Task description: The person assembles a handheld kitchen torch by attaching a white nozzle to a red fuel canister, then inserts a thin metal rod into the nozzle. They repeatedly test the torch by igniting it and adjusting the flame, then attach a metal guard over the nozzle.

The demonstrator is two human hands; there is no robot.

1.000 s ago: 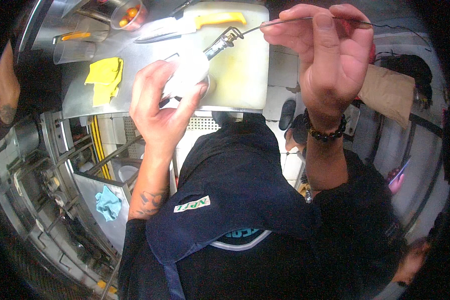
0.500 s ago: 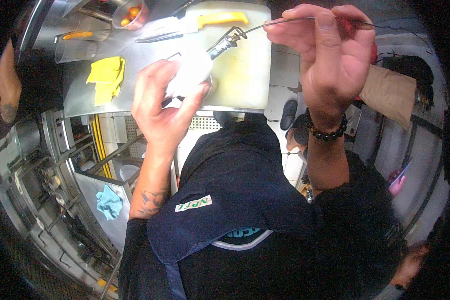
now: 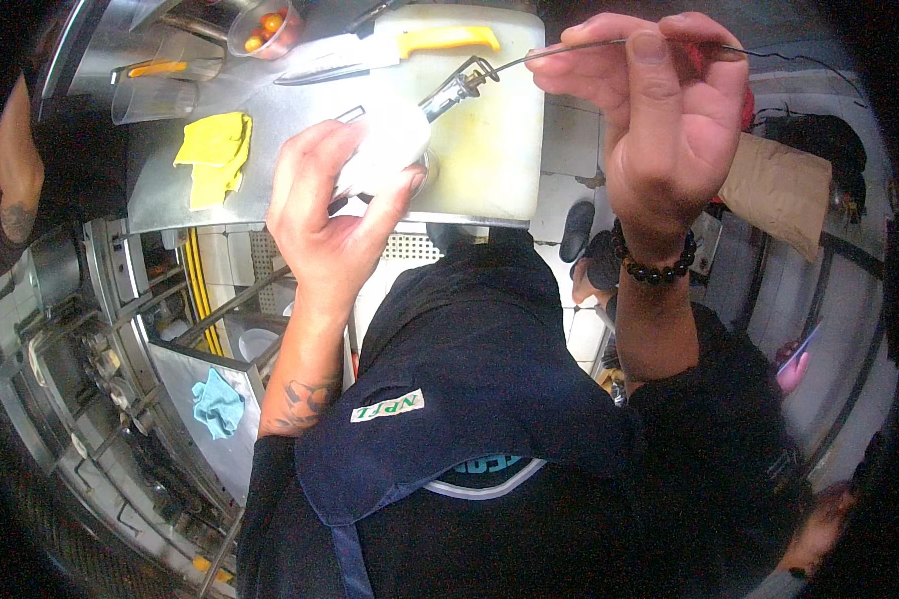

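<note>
My left hand (image 3: 325,205) is wrapped round a white, rounded object (image 3: 385,150), so brightly lit that its kind cannot be told. From its upper right end sticks a metal fitting (image 3: 451,95) with a bent wire loop at the tip. A thin dark wire (image 3: 569,46) runs from that loop to my right hand (image 3: 669,120), which pinches it between thumb and fingers. The wire's wavy tail trails off to the right. Below the fitting lies a pale cutting board (image 3: 484,180). A knife with a yellow handle (image 3: 449,41) rests partly on the board's far left corner.
On the steel counter (image 3: 155,205) are a yellow cloth (image 3: 215,155), a clear container (image 3: 157,100) and a tub of small orange-red tomatoes (image 3: 266,28). A blue cloth (image 3: 218,403) lies lower left. Another person's arm (image 3: 17,160) shows at the left edge; a brown paper piece (image 3: 777,190) is at right.
My left hand and the white object with its fitting have shifted very slightly right. My right hand keeps its pinch on the wire, almost still.
</note>
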